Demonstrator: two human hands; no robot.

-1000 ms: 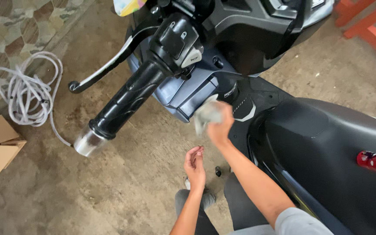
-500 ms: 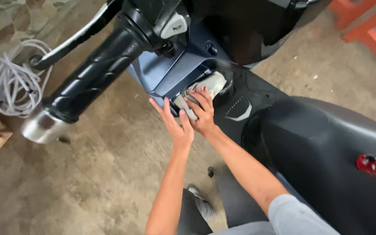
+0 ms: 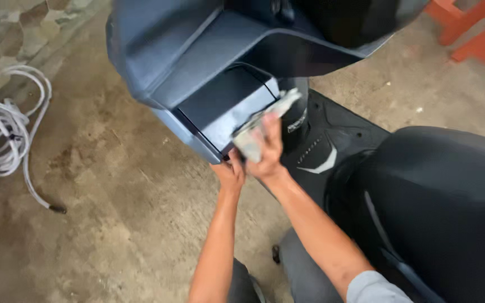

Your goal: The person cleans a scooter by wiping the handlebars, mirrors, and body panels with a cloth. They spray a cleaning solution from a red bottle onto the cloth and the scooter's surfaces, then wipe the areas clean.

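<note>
A dark blue-grey scooter fills the upper and right part of the head view. Its front inner panel has a recessed pocket. My right hand is shut on a crumpled grey rag and presses it against the lower edge of that panel. My left hand sits just below and left of it, touching the panel's bottom edge; I cannot see whether its fingers hold anything. The black seat lies to the right, and the black footboard is behind my right hand.
A coiled white hose lies on the stained concrete floor at the left. Orange-red wooden furniture legs stand at the top right. Patterned tiles edge the top-left corner.
The view has moved closer and lower; the handlebar grip is out of sight. Both hands went from the open air up to the panel, the right hand still carrying the rag.
</note>
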